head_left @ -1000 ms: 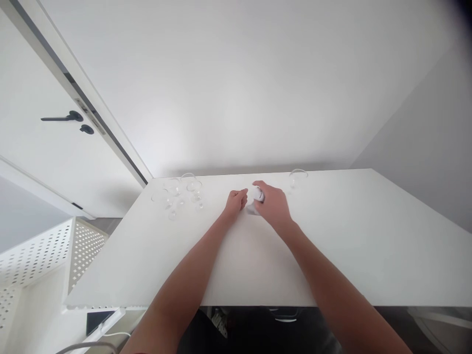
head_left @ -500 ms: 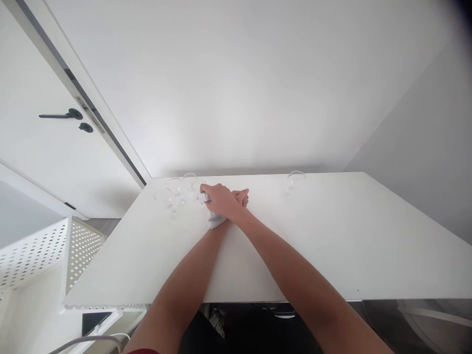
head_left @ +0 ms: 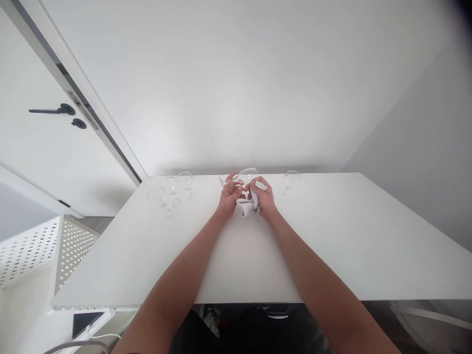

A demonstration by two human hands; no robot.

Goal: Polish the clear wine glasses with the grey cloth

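A clear wine glass [head_left: 248, 172] lies tilted between my hands above the far part of the white table [head_left: 243, 260], its bowl to the right and its foot to the left. My left hand [head_left: 230, 192] has its fingers around the stem, near the foot. In my right hand [head_left: 264, 195] is a pale grey cloth [head_left: 250, 206], bunched up and hanging below the fingers, close against the bowl. The right fingertips are partly hidden by the cloth.
To the left, a group of clear stemmed glasses [head_left: 169, 186] stands near the table's back edge. A single glass [head_left: 292, 180] stands right of my hands. A white wall [head_left: 236, 88] rises behind the table; a door with a dark handle [head_left: 55, 110] is at the left.
My crossed arms have come apart. The right hand has moved right with the cloth, and the left hand slightly left. One glass from the left group is now held between my hands.
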